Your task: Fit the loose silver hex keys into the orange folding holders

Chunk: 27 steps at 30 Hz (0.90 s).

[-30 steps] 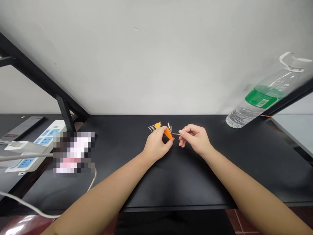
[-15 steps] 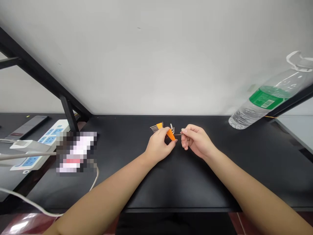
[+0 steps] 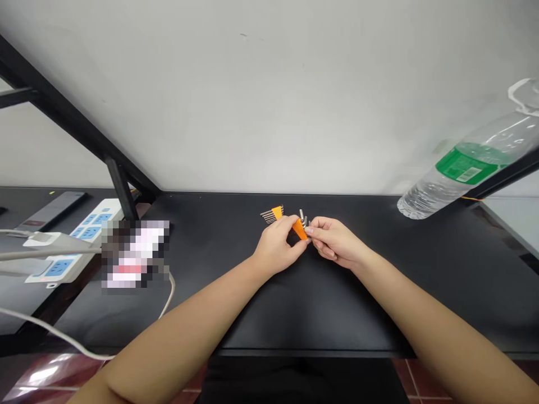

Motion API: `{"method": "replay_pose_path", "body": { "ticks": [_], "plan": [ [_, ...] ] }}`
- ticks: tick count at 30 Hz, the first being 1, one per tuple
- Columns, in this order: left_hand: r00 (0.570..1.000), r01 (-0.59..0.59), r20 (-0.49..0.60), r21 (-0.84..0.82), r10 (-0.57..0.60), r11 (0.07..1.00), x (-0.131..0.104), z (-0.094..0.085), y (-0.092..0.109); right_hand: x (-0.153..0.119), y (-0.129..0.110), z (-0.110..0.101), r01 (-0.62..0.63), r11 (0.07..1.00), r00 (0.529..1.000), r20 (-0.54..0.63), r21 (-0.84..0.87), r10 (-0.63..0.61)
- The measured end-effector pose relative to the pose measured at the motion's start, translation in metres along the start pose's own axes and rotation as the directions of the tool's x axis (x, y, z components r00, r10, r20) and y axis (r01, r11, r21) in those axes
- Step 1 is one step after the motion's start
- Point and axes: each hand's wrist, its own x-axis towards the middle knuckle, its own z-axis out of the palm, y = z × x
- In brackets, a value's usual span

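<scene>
My left hand (image 3: 280, 245) is closed on an orange holder (image 3: 300, 229) near the middle of the black table. Silver L-shaped hex keys (image 3: 302, 217) stick out at the holder's right end. Just beyond my left hand, another orange holder piece (image 3: 277, 212) shows with several thin hex keys (image 3: 268, 215) fanned to the left; whether it joins the held piece is hidden. My right hand (image 3: 334, 241) pinches a hex key against the right side of the holder, its fingertips nearly touching my left fingertips. Most of that key is covered by the fingers.
A large water bottle (image 3: 467, 166) with a green label stands at the back right. On the left are a white power strip (image 3: 91, 230) with cables, a pixelated phone-like object (image 3: 138, 252) and a dark phone (image 3: 56, 211). Black frame bars (image 3: 120, 185) rise on both sides.
My right hand has come left to the holder, and the key's shaft, seen between the hands before, is now mostly hidden. The view has shifted slightly.
</scene>
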Motion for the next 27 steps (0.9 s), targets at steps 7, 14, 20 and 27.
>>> {"method": "replay_pose_path", "body": {
  "ticks": [7,14,20,27],
  "plan": [
    [1.000,-0.009,0.011,-0.027,0.009,1.000,-0.001,0.000,0.000,0.005,0.003,-0.010,-0.032,0.999,0.996,0.086,0.035,0.029],
    [1.000,-0.003,0.015,-0.038,0.004,0.999,0.000,0.000,0.000,0.006,0.002,-0.010,-0.032,0.997,0.998,0.057,0.070,0.028],
    [1.000,0.014,0.017,-0.028,-0.013,1.000,0.000,0.001,-0.001,0.007,0.004,-0.007,-0.041,0.999,0.998,0.042,0.014,0.041],
    [0.997,0.068,0.040,-0.004,-0.068,0.998,0.001,0.001,-0.002,0.000,-0.032,-0.049,-0.028,0.382,0.852,-0.222,-0.924,-0.474]
  ]
}}
